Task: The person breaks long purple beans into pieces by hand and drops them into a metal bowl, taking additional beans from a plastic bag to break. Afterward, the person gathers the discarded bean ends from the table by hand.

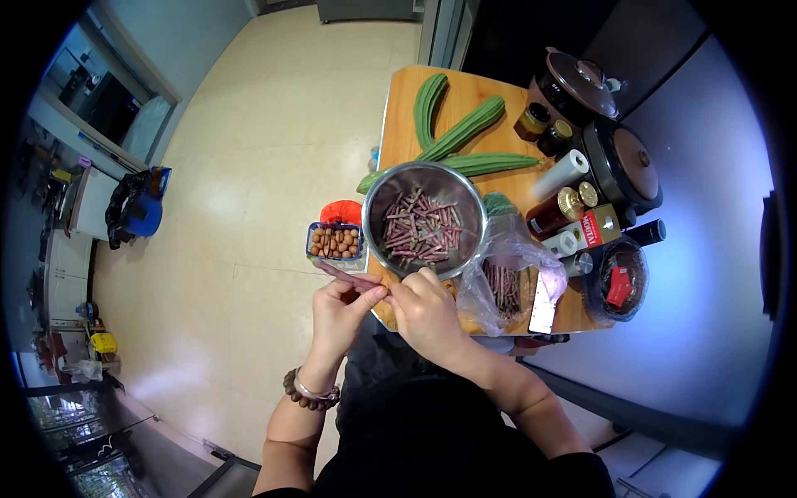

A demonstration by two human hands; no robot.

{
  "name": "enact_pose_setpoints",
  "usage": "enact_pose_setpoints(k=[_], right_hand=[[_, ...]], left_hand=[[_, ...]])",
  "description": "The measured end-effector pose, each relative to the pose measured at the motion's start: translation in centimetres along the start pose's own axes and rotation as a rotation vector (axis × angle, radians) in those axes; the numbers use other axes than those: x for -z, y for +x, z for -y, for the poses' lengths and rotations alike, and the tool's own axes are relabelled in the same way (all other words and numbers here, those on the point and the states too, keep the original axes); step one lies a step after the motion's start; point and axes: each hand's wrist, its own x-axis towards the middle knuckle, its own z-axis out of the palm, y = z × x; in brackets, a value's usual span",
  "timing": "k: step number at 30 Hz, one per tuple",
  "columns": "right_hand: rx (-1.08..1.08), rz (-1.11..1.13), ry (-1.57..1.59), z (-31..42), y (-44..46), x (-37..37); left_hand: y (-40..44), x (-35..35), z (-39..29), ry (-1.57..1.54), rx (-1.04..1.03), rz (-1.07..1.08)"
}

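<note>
My left hand (334,319) is closed around a purple long bean (344,275), whose free end sticks out up and to the left. Close beside it, my right hand (427,314) pinches the same bean near its other end; the fingers partly hide the grip. Just beyond the hands stands a steel bowl (480,199) with many short pieces of purple bean (422,228) inside. To the right of my right hand, a clear plastic bag (476,297) lies open around a bundle of whole purple beans (502,286).
Several ridged green gourds (469,129) lie on the wooden table (403,100) behind the bowl. Jars (533,122), bottles (554,214), pots (623,162) and a phone (544,309) crowd the right side. A blue basket of brown round items (334,242) stands left of the bowl.
</note>
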Motion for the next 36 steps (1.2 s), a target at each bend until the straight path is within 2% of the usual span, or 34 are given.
enact_pose_setpoints(k=[2, 4, 6, 8, 9, 11, 12, 14, 15, 16, 19, 20, 22, 24, 26, 29, 32, 33, 34, 36], right_hand=[[-0.002, -0.124, -0.074, -0.2, 0.1, -0.4], [0.038, -0.165, -0.051, -0.5, 0.1, -0.5], [0.074, -0.204, -0.025, -0.9, 0.1, -0.5], [0.155, -0.363, 0.121, -1.6, 0.2, -0.5], [0.157, -0.364, 0.121, -2.1, 0.3, -0.3], [-0.058, -0.556, 0.114, -3.6, 0.4, 0.3], [-0.059, -0.558, 0.113, -5.2, 0.8, 0.2], [-0.194, -0.288, -0.166, -9.0, 1.4, -0.9], [-0.33, -0.201, -0.092, -9.6, 0.6, -1.3], [-0.322, -0.203, -0.093, -8.3, 1.0, -0.6], [-0.309, -0.093, 0.602, -4.5, 0.7, 0.9], [-0.311, -0.095, 0.6, -4.3, 0.7, 0.8], [-0.019, -0.128, 0.458, -3.9, 0.7, 0.7], [0.018, -0.15, 0.413, -3.4, 1.1, 0.8], [0.176, -0.146, 0.219, -3.1, 1.2, 0.8], [0.147, -0.277, 0.031, -5.6, 1.4, 0.0], [0.12, -0.218, 0.042, -6.8, 0.9, 0.7], [0.138, -0.033, 0.052, -6.8, -0.1, 0.6], [0.139, -0.033, 0.057, -6.5, -1.2, 0.1], [-0.056, 0.251, 0.075, -6.3, -2.5, -0.6]], left_hand=[[0.5, -0.7, -0.1, -0.002, -0.002, -0.02], [0.7, -1.0, 0.3, -0.199, 0.141, -0.085], [1.2, -0.5, 0.9, -0.315, 0.225, -0.034], [1.5, -0.4, 0.8, -0.616, 0.446, 0.009], [2.0, -0.1, 1.5, -0.683, 0.457, 0.028], [2.3, 0.5, 2.5, -0.758, 0.44, 0.025], [2.4, 0.6, 2.7, -0.831, 0.428, 0.025], [2.2, 0.3, 1.9, -0.841, 0.426, 0.045], [2.1, -0.1, 1.0, -0.775, 0.417, 0.06], [2.3, -0.3, 0.4, -0.712, 0.404, 0.072], [2.5, -0.3, 0.5, -0.7, 0.37, 0.119], [2.5, -0.5, 0.4, -0.7, 0.373, 0.122], [2.3, -0.7, -0.2, -0.613, 0.397, 0.138], [2.2, -0.6, -0.2, -0.554, 0.417, 0.183], [1.9, -0.6, -0.6, -0.498, 0.436, 0.231], [1.2, -0.5, -0.7, -0.313, 0.501, 0.555], [0.3, -0.7, -2.3, -0.267, 0.424, 0.522], [0.2, -0.4, -2.3, -0.269, 0.365, 0.503], [0.1, -0.2, -2.4, -0.266, 0.366, 0.498], [0.1, -0.4, -2.6, -0.197, 0.288, 0.418]])
